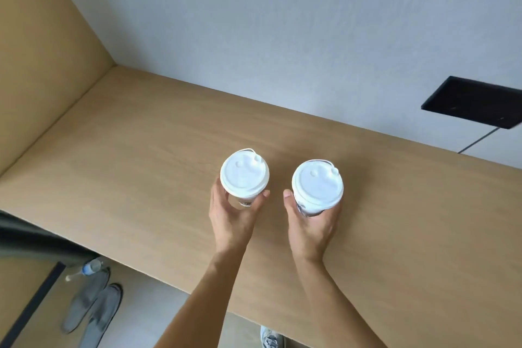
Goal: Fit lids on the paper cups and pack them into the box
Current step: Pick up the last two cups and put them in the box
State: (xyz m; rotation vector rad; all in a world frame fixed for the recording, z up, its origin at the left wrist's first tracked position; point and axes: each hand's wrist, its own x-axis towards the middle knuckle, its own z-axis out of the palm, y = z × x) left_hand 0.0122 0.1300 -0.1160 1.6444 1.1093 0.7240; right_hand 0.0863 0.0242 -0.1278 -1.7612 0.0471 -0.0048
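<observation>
Two white paper cups stood upright over the pale wooden desk [127, 150], white plastic lids [244, 175] already fitted. Our left hand [233, 219] curled round the left cup [245, 202] and our right hand [310, 227] round the right cup [304, 207], beneath the rims, probably ready for carrying. No box showed.

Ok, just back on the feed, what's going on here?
A person works at a light wooden table. The left grip is curled round one white paper cup, the right grip round a second paper cup. Each carries a round white plastic lid: the left lid and the right lid. Whether the cups rest on the table or are lifted is unclear. No box is in view.
</observation>
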